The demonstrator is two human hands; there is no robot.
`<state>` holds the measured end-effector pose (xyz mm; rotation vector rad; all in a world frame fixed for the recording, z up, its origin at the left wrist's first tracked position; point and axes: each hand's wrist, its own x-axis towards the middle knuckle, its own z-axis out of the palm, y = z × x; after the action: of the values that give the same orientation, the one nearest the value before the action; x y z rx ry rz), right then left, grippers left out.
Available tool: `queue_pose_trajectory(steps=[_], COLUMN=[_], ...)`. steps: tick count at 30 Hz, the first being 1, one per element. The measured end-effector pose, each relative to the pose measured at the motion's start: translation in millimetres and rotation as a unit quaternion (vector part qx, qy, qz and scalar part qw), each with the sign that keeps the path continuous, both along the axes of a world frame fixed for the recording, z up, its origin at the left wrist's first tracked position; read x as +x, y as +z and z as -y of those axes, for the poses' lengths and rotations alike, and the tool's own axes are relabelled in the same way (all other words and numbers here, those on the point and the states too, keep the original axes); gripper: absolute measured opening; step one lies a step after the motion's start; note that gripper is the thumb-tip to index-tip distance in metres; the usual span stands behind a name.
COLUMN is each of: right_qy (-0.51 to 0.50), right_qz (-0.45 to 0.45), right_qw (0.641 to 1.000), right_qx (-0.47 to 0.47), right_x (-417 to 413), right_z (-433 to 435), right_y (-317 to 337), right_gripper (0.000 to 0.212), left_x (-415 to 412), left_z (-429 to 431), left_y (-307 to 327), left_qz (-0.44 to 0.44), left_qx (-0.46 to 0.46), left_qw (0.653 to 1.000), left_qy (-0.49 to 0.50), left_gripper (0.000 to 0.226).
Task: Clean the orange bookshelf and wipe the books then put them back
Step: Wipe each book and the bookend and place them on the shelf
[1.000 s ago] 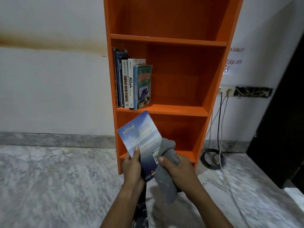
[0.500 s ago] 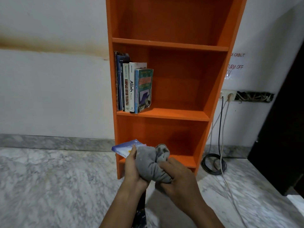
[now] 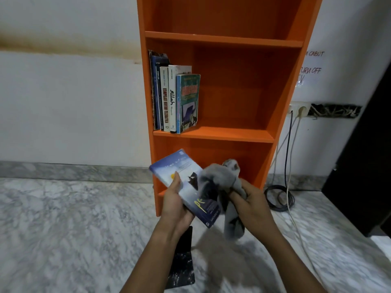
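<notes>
The orange bookshelf (image 3: 230, 39) stands against the white wall, straight ahead. Several books (image 3: 174, 98) stand upright at the left end of its middle shelf. My left hand (image 3: 174, 205) grips a blue paperback book (image 3: 186, 182) from below, thumb on the cover, in front of the lowest compartment. The cover faces up toward me. My right hand (image 3: 252, 203) grips a bunched grey cloth (image 3: 220, 182), which lies against the book's right side. A tail of the cloth hangs down below my right hand.
A dark book (image 3: 183, 263) lies on the marble floor under my left forearm. Cables (image 3: 279, 197) coil on the floor right of the shelf, running up to a wall socket (image 3: 299, 108). A dark door or cabinet (image 3: 364, 166) stands at the far right.
The book went from upright to tilted flat and low, then came back up with its other cover showing. The cloth moved over the book along with my right hand.
</notes>
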<state>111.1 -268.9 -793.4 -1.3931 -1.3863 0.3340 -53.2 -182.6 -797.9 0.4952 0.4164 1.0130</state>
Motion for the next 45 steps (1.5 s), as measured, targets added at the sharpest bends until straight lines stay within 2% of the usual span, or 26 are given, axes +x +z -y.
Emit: queue_pose_trajectory(steps=[1, 3, 4, 6, 9, 11, 14, 18, 21, 24, 26, 28, 32, 35, 37, 39, 41, 45], right_qy=[0.01, 0.023, 0.002, -0.064, -0.115, -0.132, -0.093, -0.047, -0.049, -0.083, -0.101, -0.122, -0.129, -0.173, -0.196, -0.184, -0.139, -0.053], right_qz=[0.012, 0.092, 0.135, 0.171, 0.101, 0.013, -0.144, -0.164, -0.174, -0.172, -0.158, -0.159, -0.123, -0.076, -0.086, -0.099, -0.086, -0.085], right_qw=[1.0, 0.995, 0.989, 0.981, 0.988, 0.991, 0.985, 0.985, 0.98, 0.971, 0.966, 0.961, 0.971, 0.972, 0.967, 0.969, 0.982, 0.994], right_qx=[-0.002, -0.044, -0.067, -0.059, 0.028, 0.035, 0.011, 0.03, 0.081, 0.145, 0.176, 0.19, 0.161, 0.141, 0.14, 0.129, 0.099, 0.045], right_x=[-10, -26, -31, -35, -30, -24, -10, -4, -5, 3, 13, 25, 45, 58, 63, 62, 60, 49], right_z=[-3, -11, -13, -14, -14, -14, -16, -9, -11, -22, -34, -51, -102, -138, -155, -172, -195, -252], right_y=[2, -1, -4, -2, 11, 20, 33, 43, 56, 83, 103, 124, 168, 179, 173, 160, 143, 118], right_gripper=[0.017, 0.045, 0.058, 0.067, 0.061, 0.047, 0.018, 0.03, 0.035, 0.035, 0.028, 0.017, 0.011, 0.019, 0.026, 0.026, 0.025, 0.03], left_x=[4, 11, 12, 12, 9, 6, 0, -5, -8, -12, -13, -12, -1, 15, 27, 38, 49, 70], left_z=[5, 16, 19, 25, 31, 31, 31, 24, 19, 2, -18, -37, -71, -100, -120, -137, -153, -183], left_y=[3, 5, 4, 5, 9, 13, 30, 47, 72, 102, 120, 139, 176, 175, 165, 154, 143, 122], left_qz=[-0.003, -0.006, -0.014, -0.036, -0.044, -0.063, -0.107, -0.185, -0.294, -0.432, -0.45, -0.423, -0.447, -0.459, -0.49, -0.525, -0.545, -0.542], left_qx=[0.01, 0.042, 0.058, 0.086, 0.102, 0.099, 0.111, 0.139, 0.191, 0.273, 0.334, 0.374, 0.459, 0.463, 0.48, 0.496, 0.498, 0.483], left_qw=[1.0, 0.996, 0.994, 0.992, 0.987, 0.985, 0.981, 0.97, 0.929, 0.84, 0.8, 0.795, 0.759, 0.758, 0.721, 0.667, 0.625, 0.604], left_qy=[-0.021, -0.077, -0.088, -0.087, -0.118, -0.125, -0.118, -0.072, -0.115, -0.182, -0.214, -0.219, -0.114, -0.012, 0.092, 0.187, 0.252, 0.329], left_gripper=[0.057, 0.053, 0.048, 0.041, 0.041, 0.044, 0.044, 0.038, 0.037, 0.029, 0.023, 0.028, 0.031, 0.024, 0.016, 0.01, 0.017, 0.024])
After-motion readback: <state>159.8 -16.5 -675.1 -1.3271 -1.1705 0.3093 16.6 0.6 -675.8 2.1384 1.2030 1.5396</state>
